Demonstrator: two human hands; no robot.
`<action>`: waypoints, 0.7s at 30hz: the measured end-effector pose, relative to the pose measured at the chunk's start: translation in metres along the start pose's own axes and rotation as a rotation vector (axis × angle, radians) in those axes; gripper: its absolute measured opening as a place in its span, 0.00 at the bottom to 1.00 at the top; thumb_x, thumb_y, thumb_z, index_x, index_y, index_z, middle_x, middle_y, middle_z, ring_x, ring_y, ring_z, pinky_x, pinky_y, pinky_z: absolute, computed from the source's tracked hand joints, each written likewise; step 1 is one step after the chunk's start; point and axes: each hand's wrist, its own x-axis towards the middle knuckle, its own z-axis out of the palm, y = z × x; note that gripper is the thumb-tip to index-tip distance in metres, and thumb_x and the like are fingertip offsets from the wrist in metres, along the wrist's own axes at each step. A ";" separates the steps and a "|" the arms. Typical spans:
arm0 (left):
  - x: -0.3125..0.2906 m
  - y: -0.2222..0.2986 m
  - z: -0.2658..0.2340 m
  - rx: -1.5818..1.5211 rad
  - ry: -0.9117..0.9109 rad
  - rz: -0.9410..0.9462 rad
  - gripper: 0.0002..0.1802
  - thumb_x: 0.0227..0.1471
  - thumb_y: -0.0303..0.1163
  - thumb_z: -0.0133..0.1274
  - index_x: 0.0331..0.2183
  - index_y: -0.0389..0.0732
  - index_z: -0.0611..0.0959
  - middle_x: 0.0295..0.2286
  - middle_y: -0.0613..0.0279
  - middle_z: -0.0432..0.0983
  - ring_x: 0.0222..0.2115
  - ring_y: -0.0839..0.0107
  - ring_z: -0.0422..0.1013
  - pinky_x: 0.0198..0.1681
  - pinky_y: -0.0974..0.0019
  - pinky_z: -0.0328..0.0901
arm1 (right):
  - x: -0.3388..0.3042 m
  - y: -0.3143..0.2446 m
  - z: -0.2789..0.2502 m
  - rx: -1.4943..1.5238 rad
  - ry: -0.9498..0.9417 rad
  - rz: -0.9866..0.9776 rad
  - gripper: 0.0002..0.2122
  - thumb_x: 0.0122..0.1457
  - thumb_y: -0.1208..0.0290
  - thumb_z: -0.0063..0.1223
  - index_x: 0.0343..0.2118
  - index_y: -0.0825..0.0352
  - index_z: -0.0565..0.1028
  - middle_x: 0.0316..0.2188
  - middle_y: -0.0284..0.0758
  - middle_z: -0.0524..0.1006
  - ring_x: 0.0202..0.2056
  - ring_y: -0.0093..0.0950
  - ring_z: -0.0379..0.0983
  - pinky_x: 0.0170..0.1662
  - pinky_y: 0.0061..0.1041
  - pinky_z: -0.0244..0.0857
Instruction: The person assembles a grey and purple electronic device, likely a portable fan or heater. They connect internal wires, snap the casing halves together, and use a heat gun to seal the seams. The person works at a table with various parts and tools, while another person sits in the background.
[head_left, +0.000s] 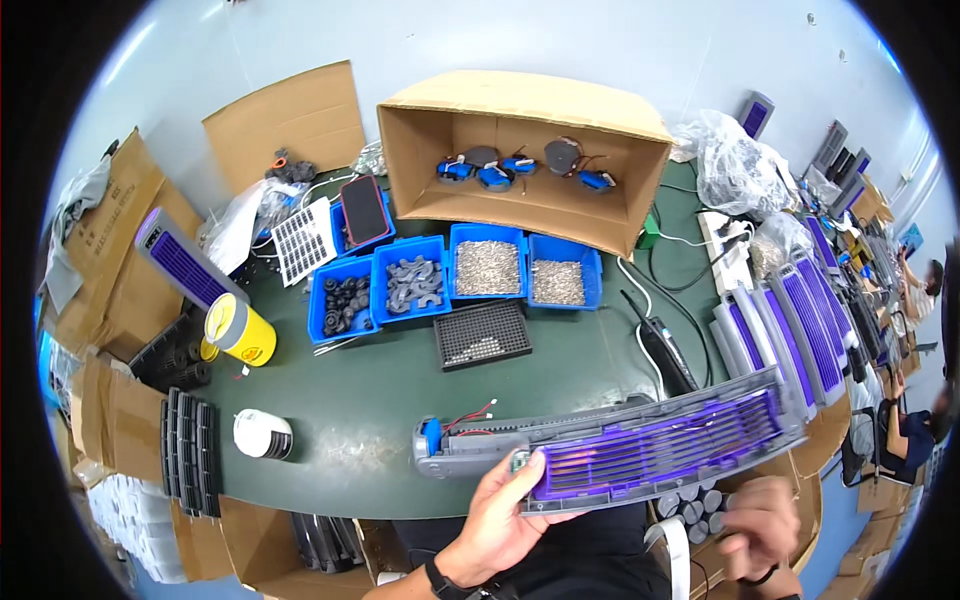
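My left hand (505,505) grips the near-left end of a long grey fan cover with a purple slatted grille (655,455), thumb on its face. The cover is tilted over the table's front edge. Behind it lies a grey fan housing (465,450) with a blue motor end and red wires; the cover hides much of it. To the right, below the cover, hangs my right hand (765,525), smeared by motion with its fingers bent. Nothing can be made out in it. Beside that hand, several grey round caps (695,510) fill a carton.
Blue bins hold black parts (347,305), grey curved pieces (412,285) and small screws (487,267). Behind stands a carton (530,110) with blue motors. A black screwdriver (665,350), white tub (263,434), yellow canister (240,330) and stacked purple-grilled covers (800,320) surround the work area.
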 end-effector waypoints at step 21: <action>0.004 0.090 -0.022 1.917 0.163 0.624 0.12 0.59 0.27 0.59 0.45 0.38 0.84 0.35 0.53 0.85 0.38 0.52 0.78 0.50 0.56 0.68 | 0.142 0.024 0.219 1.578 0.172 0.479 0.44 0.52 0.52 0.73 0.65 0.69 0.59 0.49 0.51 0.78 0.53 0.44 0.78 0.60 0.48 0.71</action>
